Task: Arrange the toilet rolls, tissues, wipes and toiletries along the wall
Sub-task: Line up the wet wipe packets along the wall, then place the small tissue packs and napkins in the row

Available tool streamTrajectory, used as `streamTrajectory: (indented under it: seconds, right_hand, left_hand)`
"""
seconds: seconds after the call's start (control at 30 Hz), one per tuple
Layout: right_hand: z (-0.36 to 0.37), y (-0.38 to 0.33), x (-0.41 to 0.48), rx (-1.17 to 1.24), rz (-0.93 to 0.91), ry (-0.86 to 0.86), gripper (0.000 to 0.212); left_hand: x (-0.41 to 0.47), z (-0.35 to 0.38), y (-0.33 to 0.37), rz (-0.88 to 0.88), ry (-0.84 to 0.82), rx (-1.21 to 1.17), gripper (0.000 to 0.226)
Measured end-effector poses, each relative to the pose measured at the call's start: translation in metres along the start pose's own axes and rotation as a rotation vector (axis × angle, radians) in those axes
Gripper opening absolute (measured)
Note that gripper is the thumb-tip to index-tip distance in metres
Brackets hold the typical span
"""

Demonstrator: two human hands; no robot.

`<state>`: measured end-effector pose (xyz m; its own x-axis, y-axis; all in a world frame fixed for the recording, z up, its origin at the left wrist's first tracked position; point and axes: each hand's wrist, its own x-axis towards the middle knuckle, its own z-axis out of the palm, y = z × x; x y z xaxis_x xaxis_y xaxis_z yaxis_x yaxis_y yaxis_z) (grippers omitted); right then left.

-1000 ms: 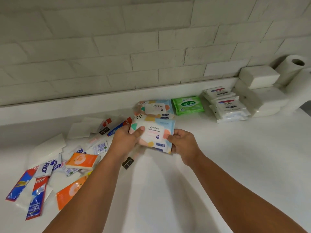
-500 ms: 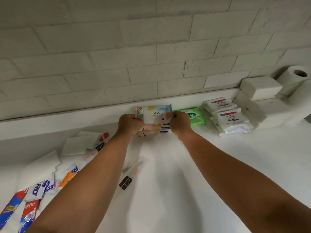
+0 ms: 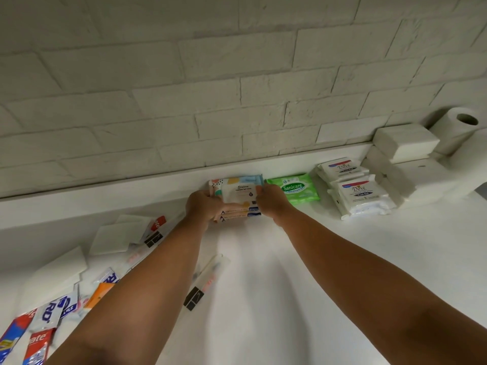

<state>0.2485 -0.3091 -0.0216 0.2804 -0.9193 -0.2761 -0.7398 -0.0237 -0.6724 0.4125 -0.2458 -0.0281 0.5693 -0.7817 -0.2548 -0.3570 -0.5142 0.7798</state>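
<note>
Both hands hold the patterned wipes pack (image 3: 238, 191) by its two short ends: the left hand (image 3: 204, 206) grips the end at 9 o'clock with curled fingers, and the right hand (image 3: 271, 204) pinches the end at 3 o'clock. The pack lies on top of a small stack (image 3: 237, 216) of similar packs, close under the ledge (image 3: 105, 191) of the wall (image 3: 237, 101). Its long axis runs from 9 to 3 o'clock, parallel to the wall. At 3 o'clock, just beside it, lies the green Sanicare pack (image 3: 293, 188), and further the same way the Dove packs (image 3: 355, 191). In my judgement the pack is nearly in its place and needs only to be squared and released. The loose toiletries (image 3: 39, 335) lie at about 8 o'clock from the grip, well apart on the counter (image 3: 342, 259), so the left hand is nearer to them.
</note>
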Motion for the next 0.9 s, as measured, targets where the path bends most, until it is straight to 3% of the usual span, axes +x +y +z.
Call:
streamTrajectory:
  seconds: [0.2,0.33,0.53,0.67,0.8,0.9]
  right_hand:
    - [0.008,0.005,0.005,0.124,0.031,-0.055,0.033]
    - [0.008,0.005,0.002,0.367,0.088,-0.094,0.031]
    - [0.005,0.003,-0.004,0.403,0.023,-0.147,0.031]
    - [0.01,0.0,-0.007,0.313,-0.034,-0.13,0.034]
    - [0.007,-0.002,-0.008,0.011,-0.136,-0.023,0.022]
    - [0.017,-0.012,-0.015,-0.195,-0.239,0.106,0.044]
  left_hand:
    - [0.002,0.001,-0.008,-0.044,-0.061,-0.082,0.03]
    - [0.006,0.0,-0.014,-0.029,-0.041,-0.057,0.031]
    - [0.005,-0.001,-0.015,-0.033,-0.037,-0.026,0.033]
    - [0.003,-0.009,-0.022,-0.016,-0.013,-0.007,0.035]
    - [-0.001,-0.014,-0.019,0.097,0.022,0.1,0.032]
    - [-0.009,-0.032,-0.026,0.205,0.122,0.168,0.034]
